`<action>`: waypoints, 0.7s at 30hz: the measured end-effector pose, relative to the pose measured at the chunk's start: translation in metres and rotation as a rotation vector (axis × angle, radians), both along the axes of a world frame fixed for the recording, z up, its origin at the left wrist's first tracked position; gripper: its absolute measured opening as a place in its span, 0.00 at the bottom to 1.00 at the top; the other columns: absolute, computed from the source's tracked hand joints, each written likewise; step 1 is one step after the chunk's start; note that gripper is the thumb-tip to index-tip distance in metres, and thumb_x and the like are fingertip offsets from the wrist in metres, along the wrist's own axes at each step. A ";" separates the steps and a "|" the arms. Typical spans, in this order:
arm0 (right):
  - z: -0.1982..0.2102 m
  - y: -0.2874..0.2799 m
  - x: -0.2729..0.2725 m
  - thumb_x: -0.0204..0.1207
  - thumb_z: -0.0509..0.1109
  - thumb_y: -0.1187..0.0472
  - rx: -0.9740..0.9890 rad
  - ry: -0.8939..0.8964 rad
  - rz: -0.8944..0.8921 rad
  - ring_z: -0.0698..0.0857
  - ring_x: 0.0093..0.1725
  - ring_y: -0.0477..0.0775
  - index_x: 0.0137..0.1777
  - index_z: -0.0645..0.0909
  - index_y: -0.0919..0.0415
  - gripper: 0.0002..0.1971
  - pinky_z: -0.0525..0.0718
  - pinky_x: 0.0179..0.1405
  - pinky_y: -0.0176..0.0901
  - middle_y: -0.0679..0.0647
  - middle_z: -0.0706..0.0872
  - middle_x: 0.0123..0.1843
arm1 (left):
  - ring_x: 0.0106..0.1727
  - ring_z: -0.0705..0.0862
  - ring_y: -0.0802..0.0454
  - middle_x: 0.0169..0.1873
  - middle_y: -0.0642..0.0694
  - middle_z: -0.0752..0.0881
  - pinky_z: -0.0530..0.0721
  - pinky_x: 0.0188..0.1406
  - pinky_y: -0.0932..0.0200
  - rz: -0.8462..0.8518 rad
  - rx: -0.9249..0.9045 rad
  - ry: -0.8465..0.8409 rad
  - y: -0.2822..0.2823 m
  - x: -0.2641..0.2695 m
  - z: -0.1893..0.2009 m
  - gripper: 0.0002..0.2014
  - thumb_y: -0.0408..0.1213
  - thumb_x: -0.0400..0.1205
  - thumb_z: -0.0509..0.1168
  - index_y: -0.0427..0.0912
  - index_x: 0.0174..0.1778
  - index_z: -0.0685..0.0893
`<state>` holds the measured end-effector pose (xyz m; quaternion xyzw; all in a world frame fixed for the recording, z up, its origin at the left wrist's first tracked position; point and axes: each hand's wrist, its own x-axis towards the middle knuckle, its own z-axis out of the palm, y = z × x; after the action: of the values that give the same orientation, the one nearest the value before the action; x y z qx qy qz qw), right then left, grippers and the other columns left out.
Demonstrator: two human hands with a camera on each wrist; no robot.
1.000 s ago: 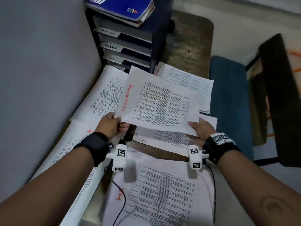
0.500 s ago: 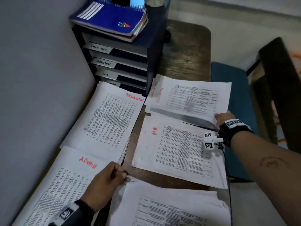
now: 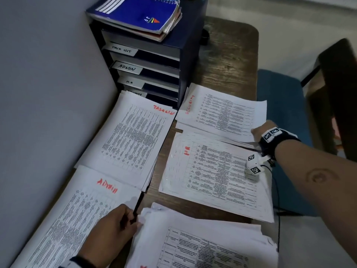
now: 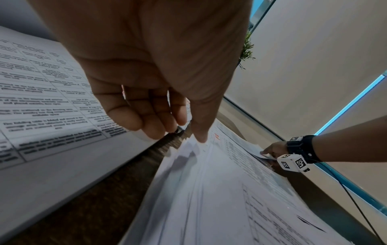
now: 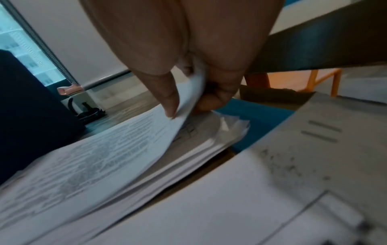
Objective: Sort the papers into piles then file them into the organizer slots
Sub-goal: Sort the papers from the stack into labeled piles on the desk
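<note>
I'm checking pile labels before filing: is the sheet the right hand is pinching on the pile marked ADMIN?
No: the right hand pinches the top sheet of the pile beside the organizer, while the ADMIN pile lies by the left hand.

Paper piles (image 3: 123, 140) before organizer (image 3: 154, 74)

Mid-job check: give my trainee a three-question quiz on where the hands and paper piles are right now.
1. True or false: the right hand pinches the corner of the top sheet of the pile beside the organizer.
2. Which red-marked pile lies directly in front of the organizer's slots? A) ADMIN pile B) TASK LIST pile C) HR pile
3. Fill in: the left hand holds a dark ____ while resting at the edge of the unsorted stack.

Key: 1 true; 2 B; 3 pen.
</note>
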<state>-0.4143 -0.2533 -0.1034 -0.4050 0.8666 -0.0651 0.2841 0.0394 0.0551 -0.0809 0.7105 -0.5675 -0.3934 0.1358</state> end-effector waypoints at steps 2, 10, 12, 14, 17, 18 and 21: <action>0.004 0.003 0.004 0.73 0.74 0.46 0.001 0.102 -0.033 0.67 0.78 0.70 0.84 0.51 0.69 0.49 0.73 0.74 0.60 0.67 0.60 0.83 | 0.30 0.78 0.60 0.29 0.58 0.84 0.77 0.33 0.60 0.008 0.012 -0.022 0.001 -0.003 0.003 0.18 0.49 0.74 0.78 0.49 0.31 0.74; 0.038 0.080 0.069 0.77 0.73 0.54 -0.256 -0.205 0.399 0.85 0.59 0.58 0.65 0.81 0.60 0.19 0.80 0.58 0.46 0.57 0.84 0.64 | 0.36 0.83 0.54 0.33 0.52 0.85 0.78 0.36 0.56 -0.099 0.241 -0.176 0.012 -0.013 0.014 0.22 0.60 0.69 0.78 0.48 0.37 0.77; 0.042 0.117 0.099 0.77 0.73 0.55 -0.222 -0.291 0.525 0.85 0.50 0.52 0.52 0.84 0.56 0.08 0.82 0.53 0.47 0.50 0.87 0.51 | 0.40 0.84 0.52 0.36 0.52 0.86 0.79 0.40 0.55 -0.107 0.271 -0.165 0.016 -0.014 0.013 0.21 0.58 0.69 0.79 0.48 0.39 0.78; 0.044 0.154 0.127 0.76 0.73 0.57 -0.132 -0.388 0.639 0.85 0.42 0.46 0.45 0.85 0.56 0.03 0.84 0.47 0.45 0.45 0.88 0.42 | 0.42 0.84 0.52 0.39 0.51 0.86 0.79 0.41 0.55 -0.131 0.299 -0.172 0.022 -0.015 0.012 0.21 0.57 0.68 0.80 0.49 0.40 0.78; 0.042 0.203 0.159 0.74 0.74 0.60 -0.001 -0.439 0.782 0.84 0.36 0.41 0.43 0.88 0.60 0.03 0.79 0.39 0.39 0.43 0.88 0.37 | 0.42 0.83 0.52 0.39 0.51 0.86 0.78 0.41 0.55 -0.148 0.332 -0.178 0.032 -0.016 0.010 0.21 0.58 0.67 0.80 0.49 0.40 0.78; 0.039 0.216 0.166 0.72 0.75 0.60 0.035 -0.429 0.832 0.84 0.37 0.41 0.43 0.88 0.60 0.04 0.78 0.39 0.38 0.43 0.88 0.37 | 0.42 0.83 0.53 0.38 0.52 0.86 0.78 0.40 0.55 -0.156 0.344 -0.184 0.037 -0.016 0.009 0.22 0.59 0.66 0.80 0.49 0.39 0.79; 0.028 0.246 0.177 0.67 0.81 0.51 0.176 -0.410 0.899 0.84 0.41 0.44 0.45 0.85 0.57 0.12 0.77 0.40 0.39 0.45 0.87 0.41 | 0.40 0.83 0.52 0.36 0.51 0.85 0.74 0.33 0.56 -0.197 0.381 -0.227 0.051 -0.016 0.007 0.23 0.62 0.65 0.79 0.49 0.39 0.79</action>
<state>-0.2368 -0.0069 -0.0759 -0.6917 0.5348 0.0589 0.4817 0.0230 0.1064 -0.0742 0.7041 -0.5612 -0.4224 -0.1043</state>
